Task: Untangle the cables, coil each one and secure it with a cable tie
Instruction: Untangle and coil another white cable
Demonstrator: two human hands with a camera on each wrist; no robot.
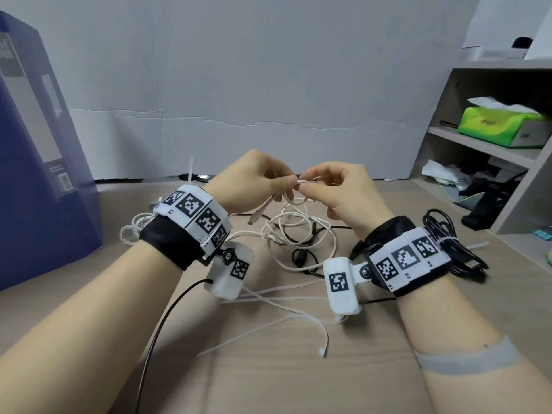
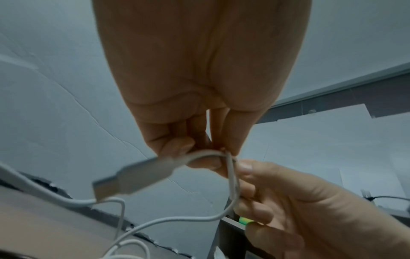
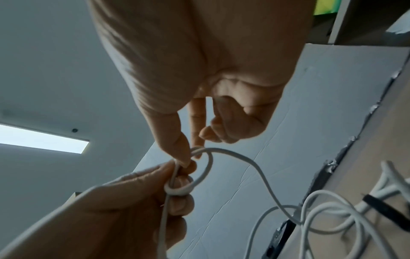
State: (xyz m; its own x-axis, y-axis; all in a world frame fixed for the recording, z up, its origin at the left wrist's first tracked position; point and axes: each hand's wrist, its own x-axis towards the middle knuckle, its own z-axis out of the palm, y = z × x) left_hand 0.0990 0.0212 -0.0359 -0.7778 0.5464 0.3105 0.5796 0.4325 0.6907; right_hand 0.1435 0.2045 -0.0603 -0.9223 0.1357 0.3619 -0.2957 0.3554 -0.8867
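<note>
The right wristband (image 1: pixel 409 261) carries the only print that reads clearly: small black labels "R1", "R2" and "R3", one under each of its square black-and-white coded markers. The left wristband (image 1: pixel 197 213) has similar markers with tiny letters beside them (one looks like a "C", the rest too small to tell). The blue box (image 1: pixel 35 150) bears a pale label and a square code, both too blurred to read, as is the red mark on the green tissue pack (image 1: pixel 504 124).

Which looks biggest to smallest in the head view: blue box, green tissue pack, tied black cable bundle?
1. Blue box, largest by far, though nearest the camera.
2. Green tissue pack.
3. Tied black cable bundle, close in apparent size to the pack, so this order is unsure.
</note>
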